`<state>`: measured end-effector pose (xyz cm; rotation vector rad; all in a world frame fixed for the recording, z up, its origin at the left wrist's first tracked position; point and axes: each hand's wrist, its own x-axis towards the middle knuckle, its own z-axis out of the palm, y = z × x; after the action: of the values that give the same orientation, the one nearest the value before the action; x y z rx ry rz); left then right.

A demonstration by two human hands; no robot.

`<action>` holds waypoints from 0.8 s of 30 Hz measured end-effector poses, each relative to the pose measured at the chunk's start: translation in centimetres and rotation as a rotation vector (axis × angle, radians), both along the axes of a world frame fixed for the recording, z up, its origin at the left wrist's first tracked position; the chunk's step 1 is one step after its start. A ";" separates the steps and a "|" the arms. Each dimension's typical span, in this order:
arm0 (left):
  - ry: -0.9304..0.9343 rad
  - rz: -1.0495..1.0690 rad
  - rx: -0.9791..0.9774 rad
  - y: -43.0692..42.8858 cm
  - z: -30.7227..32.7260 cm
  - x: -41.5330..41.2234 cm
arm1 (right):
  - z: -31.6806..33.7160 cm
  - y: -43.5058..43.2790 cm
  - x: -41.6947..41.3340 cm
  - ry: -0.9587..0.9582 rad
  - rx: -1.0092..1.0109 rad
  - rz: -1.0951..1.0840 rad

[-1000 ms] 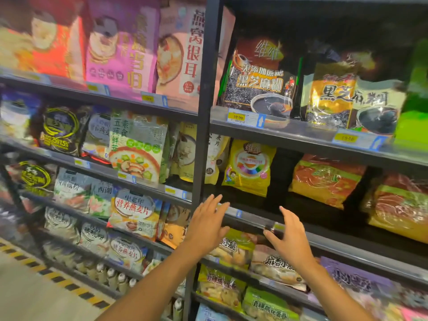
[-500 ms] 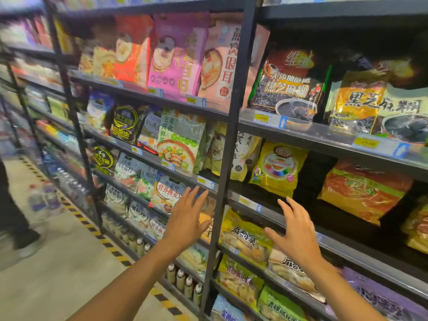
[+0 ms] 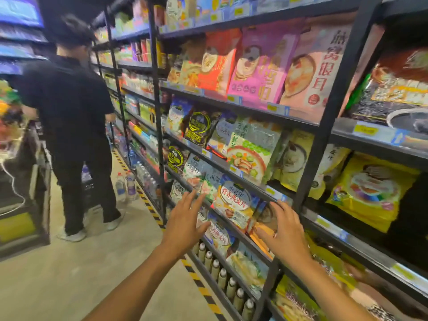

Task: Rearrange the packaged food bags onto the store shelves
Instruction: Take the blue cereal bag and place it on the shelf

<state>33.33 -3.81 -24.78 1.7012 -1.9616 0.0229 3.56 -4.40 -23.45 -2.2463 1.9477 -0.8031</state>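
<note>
Black metal shelves [image 3: 273,114] run along the right, packed with food bags. My left hand [image 3: 185,225] is raised with fingers spread, empty, just in front of the lower shelf bags. My right hand [image 3: 283,230] is also spread and empty, its fingertips near the shelf edge beside an oat-flake bag with red lettering [image 3: 234,205] and an orange bag [image 3: 264,230]. Above sit a green soup bag [image 3: 250,149], a pink bag [image 3: 261,63] and a yellow bag [image 3: 370,191].
A person in black [image 3: 76,121] stands in the aisle to the left, back turned. Water bottles [image 3: 126,186] stand on the floor by yellow-black tape [image 3: 199,283]. Small bottles [image 3: 222,272] line the bottom shelf. A display stand [image 3: 23,181] is far left.
The view has swung left along the aisle, bringing the person in black into sight. Both hands have shifted left across the upright post, still spread and empty.
</note>
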 end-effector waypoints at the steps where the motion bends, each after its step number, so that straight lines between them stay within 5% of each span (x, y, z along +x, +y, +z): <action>1: 0.009 0.017 0.003 -0.4 0.0 1.6 | -0.2 -1.1 1.7 -0.008 0.004 0.015; 13: -0.002 0.104 0.049 -10.2 -0.8 22.6 | -1.2 -13.8 22.6 -0.158 0.108 0.115; 24: -0.013 0.149 0.068 -21.6 -2.0 32.2 | -2.7 -26.9 33.2 -0.120 0.104 0.123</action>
<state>65.57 -25.44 -26.82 1.8926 -1.8598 0.0214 36.71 -31.30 -26.14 -2.1800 1.7381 -0.7834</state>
